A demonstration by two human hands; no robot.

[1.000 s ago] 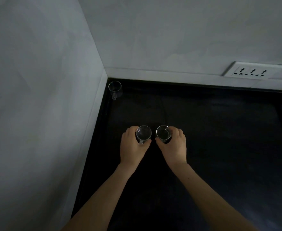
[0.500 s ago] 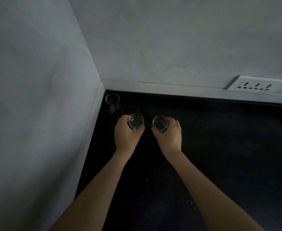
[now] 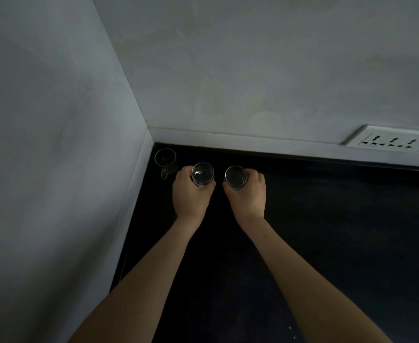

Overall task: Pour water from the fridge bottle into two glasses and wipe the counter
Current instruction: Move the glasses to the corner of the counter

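Two clear glasses stand side by side on the black counter (image 3: 327, 231), near its back left corner. My left hand (image 3: 189, 196) is wrapped around the left glass (image 3: 202, 173). My right hand (image 3: 249, 194) grips the right glass (image 3: 235, 175). A small gap separates the two glasses. Whether either holds water I cannot tell in the dim light. No bottle or cloth is in view.
A third clear glass with a handle (image 3: 165, 159) stands in the very corner, just left of my left hand. White walls close the counter on the left and back. A white socket plate (image 3: 389, 141) sits on the back wall at right.
Both hands have slid the two glasses away from me toward the back wall and the corner glass. The grip on each glass is unchanged.
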